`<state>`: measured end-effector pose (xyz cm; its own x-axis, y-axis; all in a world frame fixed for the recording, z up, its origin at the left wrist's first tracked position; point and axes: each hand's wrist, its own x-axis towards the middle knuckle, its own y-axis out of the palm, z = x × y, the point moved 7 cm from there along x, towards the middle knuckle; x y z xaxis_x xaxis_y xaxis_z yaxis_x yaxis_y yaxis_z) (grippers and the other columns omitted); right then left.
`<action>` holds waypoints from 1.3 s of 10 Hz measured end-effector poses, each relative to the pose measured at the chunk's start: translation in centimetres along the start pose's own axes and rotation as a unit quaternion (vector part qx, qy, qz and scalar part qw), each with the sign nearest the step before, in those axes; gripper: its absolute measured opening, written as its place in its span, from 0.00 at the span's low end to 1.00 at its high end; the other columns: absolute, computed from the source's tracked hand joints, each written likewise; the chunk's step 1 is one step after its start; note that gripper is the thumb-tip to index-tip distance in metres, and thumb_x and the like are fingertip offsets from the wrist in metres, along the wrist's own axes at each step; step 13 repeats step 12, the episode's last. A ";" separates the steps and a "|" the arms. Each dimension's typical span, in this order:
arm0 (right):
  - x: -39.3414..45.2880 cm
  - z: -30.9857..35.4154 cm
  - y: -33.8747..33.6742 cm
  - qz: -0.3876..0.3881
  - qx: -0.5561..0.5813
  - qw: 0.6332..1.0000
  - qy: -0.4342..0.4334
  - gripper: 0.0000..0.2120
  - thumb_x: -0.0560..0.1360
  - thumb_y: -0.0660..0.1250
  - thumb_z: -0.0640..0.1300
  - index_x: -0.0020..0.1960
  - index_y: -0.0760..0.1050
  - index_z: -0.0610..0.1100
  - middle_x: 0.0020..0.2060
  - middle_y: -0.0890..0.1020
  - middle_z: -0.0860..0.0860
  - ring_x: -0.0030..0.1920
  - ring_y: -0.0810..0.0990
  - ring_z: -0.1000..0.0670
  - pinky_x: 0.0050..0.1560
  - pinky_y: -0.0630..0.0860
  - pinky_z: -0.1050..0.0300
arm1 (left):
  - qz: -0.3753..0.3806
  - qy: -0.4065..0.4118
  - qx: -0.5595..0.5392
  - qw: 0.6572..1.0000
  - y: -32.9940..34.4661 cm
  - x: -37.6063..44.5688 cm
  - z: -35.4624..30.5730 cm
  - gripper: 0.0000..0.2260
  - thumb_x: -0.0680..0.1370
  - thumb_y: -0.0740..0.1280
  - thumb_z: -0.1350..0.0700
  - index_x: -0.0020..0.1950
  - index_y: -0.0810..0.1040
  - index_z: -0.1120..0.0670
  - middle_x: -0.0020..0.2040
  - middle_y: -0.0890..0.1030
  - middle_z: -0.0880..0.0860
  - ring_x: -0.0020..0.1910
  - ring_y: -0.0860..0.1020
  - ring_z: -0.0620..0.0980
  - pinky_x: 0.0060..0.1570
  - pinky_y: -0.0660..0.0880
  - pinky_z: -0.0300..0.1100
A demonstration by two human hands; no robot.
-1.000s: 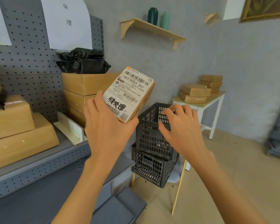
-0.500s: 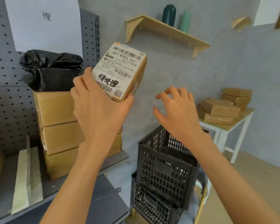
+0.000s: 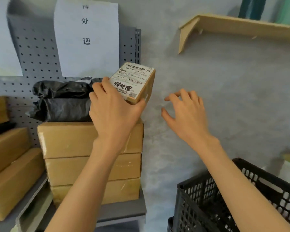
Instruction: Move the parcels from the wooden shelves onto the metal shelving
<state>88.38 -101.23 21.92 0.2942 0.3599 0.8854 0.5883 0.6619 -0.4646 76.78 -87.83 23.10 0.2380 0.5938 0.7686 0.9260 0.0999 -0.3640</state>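
Observation:
My left hand [image 3: 113,113] grips a small brown parcel [image 3: 134,82] with a white barcode label, holding it tilted just above the right end of a stack of three cardboard boxes [image 3: 90,158]. That stack stands on the grey metal shelving [image 3: 124,213], backed by a pegboard [image 3: 32,52]. Two black plastic-wrapped parcels [image 3: 60,99] lie on the stack, left of the held parcel. My right hand [image 3: 186,113] hovers to the right with fingers spread, holding nothing.
More cardboard boxes [image 3: 12,168] sit at the left of the metal shelf. A paper sign [image 3: 86,36] hangs on the pegboard. A black plastic crate [image 3: 241,198] stands at lower right. A wooden wall shelf [image 3: 241,27] carries bottles at upper right.
My left hand has carried the parcel closer to the top of the box stack beside the black parcels. My view has moved in toward the shelving; my right hand stays spread alongside.

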 end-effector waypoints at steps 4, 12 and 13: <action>3.4 -1.7 4.5 -0.005 0.095 0.994 -0.054 0.12 0.71 0.68 0.48 0.49 0.80 0.42 0.45 0.79 0.44 0.46 0.76 0.39 0.46 0.71 0.47 | -0.012 -0.050 0.198 0.979 5.3 4.9 -0.6 0.36 0.69 0.69 0.38 0.65 0.65 0.63 0.62 0.70 0.61 0.59 0.70 0.60 0.47 0.67 0.48; 1.6 -0.5 2.6 -0.042 0.126 0.989 -0.069 0.13 0.72 0.65 0.49 0.51 0.80 0.42 0.47 0.79 0.44 0.48 0.76 0.40 0.47 0.70 0.47 | -0.091 0.164 0.137 0.973 2.2 1.7 -1.0 0.21 0.75 0.67 0.48 0.62 0.74 0.61 0.56 0.76 0.63 0.55 0.72 0.64 0.51 0.69 0.54; 1.6 -0.5 2.6 -0.042 0.126 0.989 -0.069 0.13 0.72 0.65 0.49 0.51 0.80 0.42 0.47 0.79 0.44 0.48 0.76 0.40 0.47 0.70 0.47 | -0.091 0.164 0.137 0.973 2.2 1.7 -1.0 0.21 0.75 0.67 0.48 0.62 0.74 0.61 0.56 0.76 0.63 0.55 0.72 0.64 0.51 0.69 0.54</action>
